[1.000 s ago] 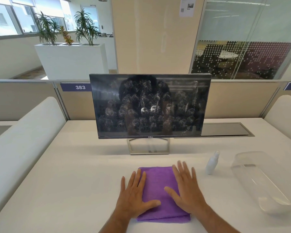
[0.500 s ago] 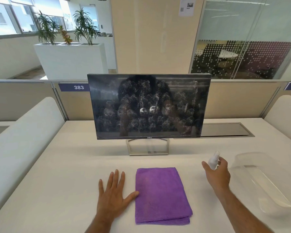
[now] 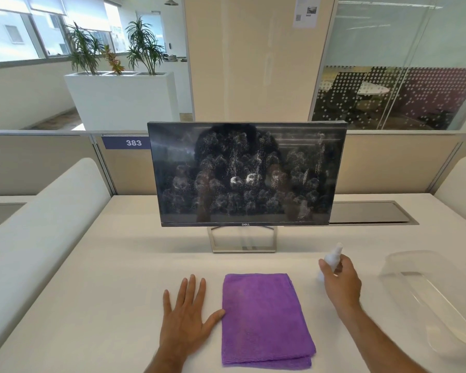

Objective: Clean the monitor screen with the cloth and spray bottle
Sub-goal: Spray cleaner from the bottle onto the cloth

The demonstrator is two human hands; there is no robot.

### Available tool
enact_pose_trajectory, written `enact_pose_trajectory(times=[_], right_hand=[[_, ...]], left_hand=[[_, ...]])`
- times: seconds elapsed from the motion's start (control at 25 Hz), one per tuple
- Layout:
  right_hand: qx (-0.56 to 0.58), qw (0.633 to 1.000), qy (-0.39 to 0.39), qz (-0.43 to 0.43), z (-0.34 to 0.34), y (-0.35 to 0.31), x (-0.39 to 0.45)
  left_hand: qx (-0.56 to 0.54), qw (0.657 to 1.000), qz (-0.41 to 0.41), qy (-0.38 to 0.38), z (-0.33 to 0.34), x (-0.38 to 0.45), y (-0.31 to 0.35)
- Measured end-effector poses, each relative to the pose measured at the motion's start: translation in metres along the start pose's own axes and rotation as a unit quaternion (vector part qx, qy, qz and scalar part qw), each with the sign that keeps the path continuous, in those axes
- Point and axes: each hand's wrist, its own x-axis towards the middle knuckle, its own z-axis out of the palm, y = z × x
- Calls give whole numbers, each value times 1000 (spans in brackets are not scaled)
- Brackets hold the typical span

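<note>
A black monitor (image 3: 246, 173) stands on a silver stand at the middle of the white desk (image 3: 92, 278); its screen is covered in whitish smudges and streaks. A folded purple cloth (image 3: 264, 321) lies flat in front of it. My left hand (image 3: 187, 319) rests flat on the desk, fingers spread, thumb touching the cloth's left edge. My right hand (image 3: 339, 281) is wrapped around a small white spray bottle (image 3: 332, 255), which stands upright on the desk to the right of the cloth.
A clear plastic container (image 3: 436, 297) lies at the right of the desk. A grey cable hatch (image 3: 371, 212) sits behind the monitor on the right. Padded white dividers (image 3: 38, 238) flank the desk on both sides.
Both hands came off the cloth. My left hand slid left onto the desk, and my right hand reached right and closed around the spray bottle.
</note>
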Motion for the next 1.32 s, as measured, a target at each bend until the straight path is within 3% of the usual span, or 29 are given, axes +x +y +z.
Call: enact_pose_trajectory(times=[0.28, 0.4, 0.44, 0.52, 0.64, 0.88, 1.04, 1.2, 1.32], right_hand=[[74, 980, -172, -69, 39, -44, -57], [90, 958, -258, -83, 47, -58, -78], [101, 951, -280, -83, 49, -63, -83], [131, 934, -322, -76, 53, -71, -94], [160, 913, -368, -69, 56, -81, -107], [197, 883, -418, -76, 48, -84, -110], [202, 875, -434, -79, 47, -81, -105], [202, 880, -416, -107, 59, -82, -110], [200, 891, -388, -124, 66, -86, -116]], left_hand=[[-39, 999, -17, -18, -4, 1, 2], [-188, 982, -20, -11, -22, 4, 20], [-288, 957, -17, 5, -35, 6, 32], [-495, 869, 10, 23, -67, 10, 61], [-654, 753, 72, 1, -110, 13, 100], [-734, 674, 79, -45, -128, 13, 110], [-735, 671, 88, -44, -126, 14, 111], [-723, 690, 29, 12, -123, 14, 122], [-727, 685, -5, 45, -123, 15, 127]])
